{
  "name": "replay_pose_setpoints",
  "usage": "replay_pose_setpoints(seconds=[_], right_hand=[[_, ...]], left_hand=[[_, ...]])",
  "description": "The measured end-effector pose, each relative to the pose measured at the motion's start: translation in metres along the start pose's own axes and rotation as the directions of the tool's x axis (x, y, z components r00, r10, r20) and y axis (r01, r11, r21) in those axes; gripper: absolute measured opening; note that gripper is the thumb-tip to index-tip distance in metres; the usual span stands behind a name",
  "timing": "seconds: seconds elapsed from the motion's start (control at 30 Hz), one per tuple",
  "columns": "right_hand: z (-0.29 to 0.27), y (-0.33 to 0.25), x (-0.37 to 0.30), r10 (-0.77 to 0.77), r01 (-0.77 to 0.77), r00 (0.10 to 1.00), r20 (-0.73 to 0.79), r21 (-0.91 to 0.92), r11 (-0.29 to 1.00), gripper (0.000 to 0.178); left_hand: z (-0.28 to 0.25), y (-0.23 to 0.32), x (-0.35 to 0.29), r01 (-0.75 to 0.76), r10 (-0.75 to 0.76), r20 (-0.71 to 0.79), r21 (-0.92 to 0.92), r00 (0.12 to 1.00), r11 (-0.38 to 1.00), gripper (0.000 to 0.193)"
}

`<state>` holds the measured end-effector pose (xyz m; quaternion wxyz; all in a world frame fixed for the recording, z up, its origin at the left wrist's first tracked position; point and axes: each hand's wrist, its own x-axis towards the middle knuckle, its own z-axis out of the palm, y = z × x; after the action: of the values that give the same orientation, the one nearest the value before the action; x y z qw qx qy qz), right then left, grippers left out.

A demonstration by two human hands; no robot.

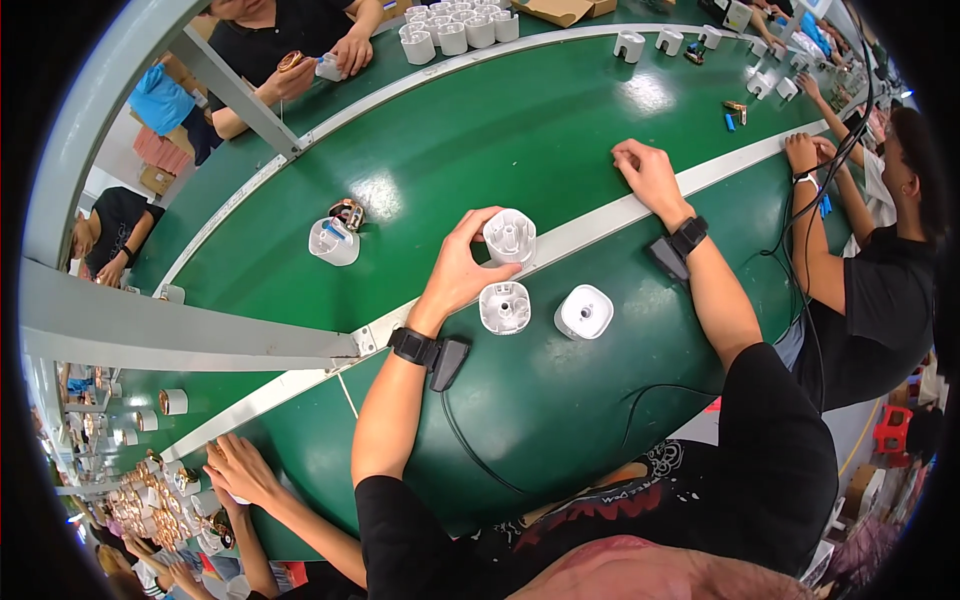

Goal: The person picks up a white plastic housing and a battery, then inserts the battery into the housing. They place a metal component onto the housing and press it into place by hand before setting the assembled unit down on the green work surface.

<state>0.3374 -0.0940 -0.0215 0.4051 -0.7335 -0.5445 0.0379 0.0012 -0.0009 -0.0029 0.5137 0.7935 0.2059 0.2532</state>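
Note:
My left hand [462, 270] grips a white plastic housing [510, 238] between thumb and fingers, over the pale rail at the belt's edge. The housing's open end faces up and shows ribs and a central post inside. Just below it on the green table stands a second white housing [504, 308], also open side up. Right of that sits a third white housing [584, 312] with a small hole in the middle of its top. My right hand [650, 175] reaches past the rail over the green belt, its fingers curled together and nothing visible in them.
On the green belt [430, 170] stands a white housing [334, 243] with a blue part, beside a copper-coloured coil part [348, 213]. A grey metal post [190, 315] rises at left. Co-workers sit on both sides and opposite. Black cables [800, 220] hang at right.

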Motion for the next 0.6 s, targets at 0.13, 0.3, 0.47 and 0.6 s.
replay_pose_setpoints(seconds=[0.13, 0.3, 0.47, 0.6], right_hand=[[0.0071, -0.0017, -0.0035, -0.075, 0.080, 0.994, 0.082, -0.054, 0.995, 0.013], [0.0088, -0.0021, -0.0023, -0.040, 0.040, 0.995, 0.095, 0.001, 0.999, 0.014], [0.0107, -0.0033, -0.0020, -0.027, 0.023, 0.993, 0.113, 0.039, 0.999, 0.014], [0.0115, -0.0044, -0.0021, -0.013, 0.001, 0.992, 0.126, 0.098, 0.995, 0.015]], left_hand=[[0.0010, -0.0019, -0.0007, 0.011, -0.011, 0.000, 0.030, 1.000, 1.000, 0.067], [0.0011, -0.0014, -0.0014, 0.021, -0.019, -0.022, 0.082, 1.000, 0.996, 0.066], [0.0001, -0.0012, -0.0020, 0.038, -0.036, -0.029, 0.092, 0.999, 0.995, 0.066], [-0.0001, -0.0006, -0.0019, 0.059, -0.055, -0.036, 0.117, 0.998, 0.991, 0.066]])
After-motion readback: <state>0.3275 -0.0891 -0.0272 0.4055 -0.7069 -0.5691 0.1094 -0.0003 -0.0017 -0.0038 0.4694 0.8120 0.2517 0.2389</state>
